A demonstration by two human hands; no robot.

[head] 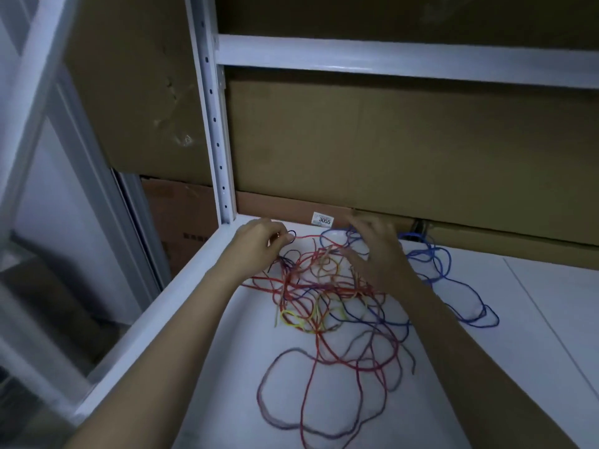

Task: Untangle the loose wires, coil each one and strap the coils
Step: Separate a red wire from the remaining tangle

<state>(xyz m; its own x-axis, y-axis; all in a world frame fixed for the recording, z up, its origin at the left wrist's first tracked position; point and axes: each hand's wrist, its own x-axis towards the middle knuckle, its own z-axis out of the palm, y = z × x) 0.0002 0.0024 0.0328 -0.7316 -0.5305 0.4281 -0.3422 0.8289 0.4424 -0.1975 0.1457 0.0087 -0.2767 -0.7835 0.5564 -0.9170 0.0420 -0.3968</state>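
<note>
On the white shelf (pixel 534 319), the tangled wires (pixel 327 296) lay at center, the left hand (pixel 259 243) at ten o'clock pinching a dark strand, seemingly to free it, while the right hand (pixel 376 254) hovered, fingers spread.

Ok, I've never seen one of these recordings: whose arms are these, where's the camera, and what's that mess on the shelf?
There is no machine here. One camera, worn on a person's head, looks down at their two bare arms. On the white shelf lies a tangle of wires: red, blue, yellow and others, none coiled yet. The left hand pinches a dark wire loop at the tangle's far edge. The right hand hovers over the middle, blurred, fingers spread. Cardboard boxes stand behind.
</note>
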